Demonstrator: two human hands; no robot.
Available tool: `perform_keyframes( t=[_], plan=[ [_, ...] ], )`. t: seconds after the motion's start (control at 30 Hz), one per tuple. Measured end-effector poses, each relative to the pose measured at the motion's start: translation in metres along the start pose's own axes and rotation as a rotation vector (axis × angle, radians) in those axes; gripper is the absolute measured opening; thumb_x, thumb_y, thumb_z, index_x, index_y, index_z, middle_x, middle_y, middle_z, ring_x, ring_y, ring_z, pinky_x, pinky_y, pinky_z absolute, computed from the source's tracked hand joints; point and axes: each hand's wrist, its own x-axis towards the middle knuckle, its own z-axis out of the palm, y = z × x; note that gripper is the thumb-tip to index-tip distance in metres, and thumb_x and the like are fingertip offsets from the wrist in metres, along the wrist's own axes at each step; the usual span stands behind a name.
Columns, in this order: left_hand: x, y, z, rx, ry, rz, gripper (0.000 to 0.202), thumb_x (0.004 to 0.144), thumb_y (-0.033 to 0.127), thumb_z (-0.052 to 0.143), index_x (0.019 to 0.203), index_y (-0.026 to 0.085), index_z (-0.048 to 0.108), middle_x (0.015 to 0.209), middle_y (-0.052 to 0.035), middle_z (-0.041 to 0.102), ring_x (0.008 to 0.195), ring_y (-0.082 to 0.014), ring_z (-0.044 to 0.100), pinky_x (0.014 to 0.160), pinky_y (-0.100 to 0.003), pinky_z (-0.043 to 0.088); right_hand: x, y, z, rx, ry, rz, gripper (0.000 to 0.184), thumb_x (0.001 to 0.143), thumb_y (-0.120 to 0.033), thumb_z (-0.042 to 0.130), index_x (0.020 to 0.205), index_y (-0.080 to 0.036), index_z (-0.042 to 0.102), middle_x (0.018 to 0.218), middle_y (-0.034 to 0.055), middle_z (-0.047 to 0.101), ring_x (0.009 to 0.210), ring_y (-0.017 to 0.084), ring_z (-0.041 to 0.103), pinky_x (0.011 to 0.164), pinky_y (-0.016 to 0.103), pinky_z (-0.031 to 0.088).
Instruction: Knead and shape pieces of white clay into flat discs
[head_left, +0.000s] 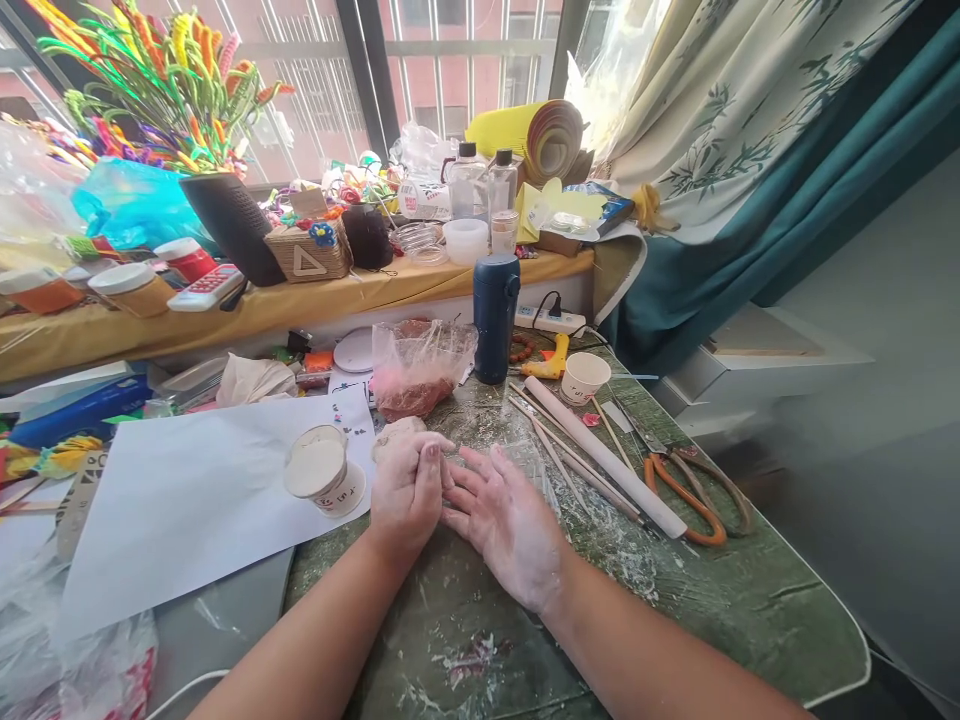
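My left hand is closed, its fingers curled, and whatever lies inside it is hidden. My right hand is open, palm up with fingers spread, its fingertips touching or nearly touching the left. White powder coats both hands. Just behind the left hand, and partly covered by it, sits a pale lump of clay or dough. Beyond that stands a clear plastic bag with reddish-brown material inside. Left of my hands, a paper cup with a pale top stands on white paper.
At right lie a pale rolling pin, thin wooden sticks and orange-handled scissors. A dark blue flask, a yellow glue gun and another paper cup stand behind. Craft supplies crowd the windowsill.
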Motion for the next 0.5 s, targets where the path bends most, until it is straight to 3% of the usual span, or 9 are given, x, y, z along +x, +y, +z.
perform_keyframes(
  t=[0.07,0.1,0.2,0.27,0.37,0.43,0.5],
  plan=[
    [-0.004,0.0,-0.001,-0.018,-0.122,0.148,0.033,0.104,0.045,0.044,0.12,0.022,0.062,0.08,-0.0041,0.071,0.07,-0.0182,0.068,0.07,-0.034,0.058,-0.001,-0.001,0.001,0.005,-0.021,-0.019,0.038,0.093,-0.051,0.063,0.116,-0.021,0.064,0.113,0.0071,0.075,0.101,0.02,0.071,0.091,0.036,0.055],
    [-0.004,0.001,-0.002,-0.009,-0.241,0.202,0.04,0.103,0.047,0.046,0.132,0.023,0.056,0.097,-0.0086,0.074,0.086,-0.0221,0.072,0.082,-0.04,0.059,-0.001,-0.003,0.001,0.008,-0.039,-0.043,0.036,0.092,-0.05,0.064,0.113,-0.021,0.066,0.109,0.0061,0.076,0.1,0.02,0.071,0.089,0.034,0.056],
    [-0.001,0.005,0.0,0.086,-0.521,0.315,0.053,0.102,0.048,0.046,0.149,0.024,0.042,0.141,-0.0154,0.062,0.135,-0.0314,0.057,0.118,-0.057,0.038,0.003,-0.013,-0.002,0.067,-0.059,-0.096,0.031,0.089,-0.047,0.065,0.104,-0.02,0.069,0.101,0.0062,0.076,0.097,0.023,0.071,0.082,0.035,0.057],
    [0.002,0.005,0.0,0.104,-0.492,0.33,0.049,0.104,0.044,0.044,0.149,0.025,0.043,0.155,-0.0147,0.05,0.147,-0.0317,0.043,0.123,-0.059,0.029,0.006,-0.021,-0.004,0.138,0.016,-0.105,0.027,0.088,-0.043,0.064,0.099,-0.019,0.07,0.099,0.0082,0.076,0.093,0.024,0.072,0.079,0.035,0.058],
    [0.004,-0.002,-0.001,0.066,-0.299,0.257,0.037,0.105,0.036,0.044,0.139,0.025,0.052,0.151,-0.0134,0.053,0.142,-0.0279,0.048,0.118,-0.052,0.039,0.01,-0.029,-0.008,0.185,0.181,-0.11,0.025,0.088,-0.041,0.062,0.09,-0.018,0.069,0.08,0.0066,0.073,0.076,0.02,0.07,0.064,0.03,0.056],
    [0.005,-0.007,-0.002,0.057,-0.218,0.202,0.03,0.104,0.032,0.046,0.131,0.025,0.057,0.14,-0.0122,0.061,0.133,-0.0255,0.055,0.113,-0.048,0.044,0.01,-0.031,-0.009,0.162,0.251,-0.139,0.029,0.088,-0.046,0.062,0.078,-0.019,0.066,0.06,0.0004,0.063,0.058,0.015,0.063,0.047,0.023,0.047],
    [0.006,-0.011,-0.002,0.054,-0.187,0.182,0.025,0.104,0.03,0.046,0.124,0.023,0.059,0.133,-0.0117,0.064,0.128,-0.0246,0.058,0.11,-0.047,0.046,0.005,-0.03,-0.008,0.117,0.211,-0.139,0.039,0.086,-0.052,0.066,0.064,-0.021,0.057,0.045,-0.0059,0.046,0.042,0.012,0.048,0.035,0.02,0.032]
  ],
)
